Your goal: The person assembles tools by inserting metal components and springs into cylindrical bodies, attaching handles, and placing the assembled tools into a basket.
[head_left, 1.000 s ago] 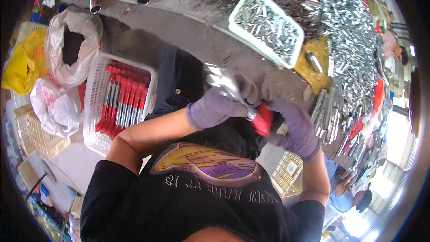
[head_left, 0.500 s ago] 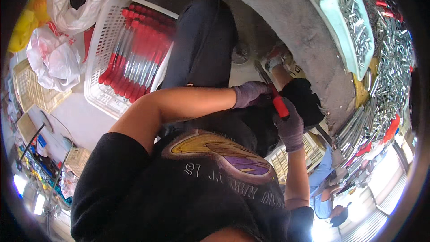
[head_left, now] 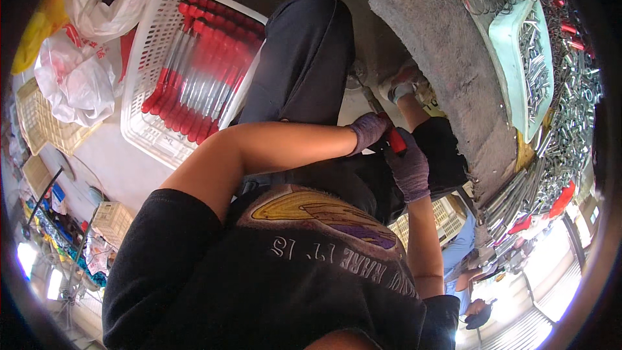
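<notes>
1. The left hand (head_left: 368, 131), in a purple glove, is clenched around the upper part of a red-handled tool (head_left: 395, 140), near the middle of the view, just toward 3 o'clock.
2. The right hand (head_left: 411, 170), gloved too, grasps the same tool from below; the two hands touch.
3. The tool sits over the person's lap, beside the grey worktop (head_left: 440, 52) edge at 1 o'clock.
4. To do this well, I judge a firm, steady two-handed grip matters, with the handle kept in line with its metal shaft.
5. A white basket (head_left: 152, 123) of like red-handled tools lies on the floor at 10 o'clock, well apart.
</notes>
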### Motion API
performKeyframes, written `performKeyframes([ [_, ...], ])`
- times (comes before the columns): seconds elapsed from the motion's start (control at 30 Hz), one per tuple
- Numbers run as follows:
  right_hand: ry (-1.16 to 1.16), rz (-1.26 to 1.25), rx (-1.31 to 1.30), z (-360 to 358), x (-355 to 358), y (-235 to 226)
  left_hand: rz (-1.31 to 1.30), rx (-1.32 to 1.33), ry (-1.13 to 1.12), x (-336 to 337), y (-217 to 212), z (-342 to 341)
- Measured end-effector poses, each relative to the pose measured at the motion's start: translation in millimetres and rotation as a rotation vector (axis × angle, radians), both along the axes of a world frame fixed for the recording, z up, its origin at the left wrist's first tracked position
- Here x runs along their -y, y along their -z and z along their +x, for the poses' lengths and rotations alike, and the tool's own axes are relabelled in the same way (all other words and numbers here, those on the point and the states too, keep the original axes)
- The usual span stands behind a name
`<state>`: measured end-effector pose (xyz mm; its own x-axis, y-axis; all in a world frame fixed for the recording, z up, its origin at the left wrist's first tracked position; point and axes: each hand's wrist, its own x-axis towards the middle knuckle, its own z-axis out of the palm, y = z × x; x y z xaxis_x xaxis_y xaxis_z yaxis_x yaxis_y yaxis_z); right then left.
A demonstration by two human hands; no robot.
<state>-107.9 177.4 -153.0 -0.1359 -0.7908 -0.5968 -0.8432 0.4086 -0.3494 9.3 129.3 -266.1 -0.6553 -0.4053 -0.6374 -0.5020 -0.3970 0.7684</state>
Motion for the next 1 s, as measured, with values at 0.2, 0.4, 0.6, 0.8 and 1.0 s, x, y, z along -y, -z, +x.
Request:
performKeyframes([
  [0.2,-0.005,-0.011,0.033,-2,4,2,0.189,-0.045,-0.188,5,-9,2],
  [0.4,-0.044,0.060,-0.045,3,41,3,-0.064,0.055,-0.579,13,-12,-7],
  [0.6,-0.141,0.123,-0.232,-13,26,29,-0.787,-0.322,0.276,62,-126,-10],
  [0.8,0.006,-0.116,-0.367,1,23,53,-0.855,-0.533,0.423,22,-73,-20],
  [1.0,0.147,-0.334,-0.474,-11,-4,83,-0.841,-0.441,0.514,40,-83,-30],
])
